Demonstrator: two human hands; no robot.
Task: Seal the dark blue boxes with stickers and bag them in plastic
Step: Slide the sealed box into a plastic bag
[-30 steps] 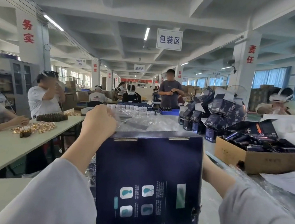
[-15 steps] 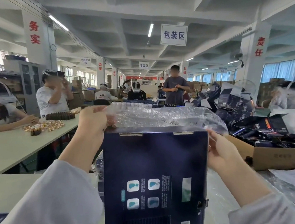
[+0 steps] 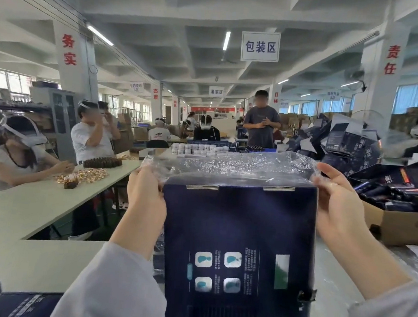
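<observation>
Plastic bag (image 3: 240,163) gripped at both corners above the dark blue box (image 3: 237,225)

Clear film is pinched at its left corner by the left hand (image 3: 144,198), fingers curled round the crumpled edge. The right hand (image 3: 336,208) nips the right corner between thumb and forefinger, the other fingers spread loosely. Between the hands the bag's mouth stretches across the top of the box, which stands upright before the person, printed face toward the camera. Whether the film has slipped over the top edge is hard to tell. Two pale stickers (image 3: 202,187) sit along that edge. At the lower left lies another dark box (image 3: 21,303). To the right a cardboard carton (image 3: 402,226) holds dark packets, with a heap of folded boxes (image 3: 342,141) behind it. On the left a long pale table (image 3: 24,208) carries gold-wrapped pieces (image 3: 84,174)
</observation>
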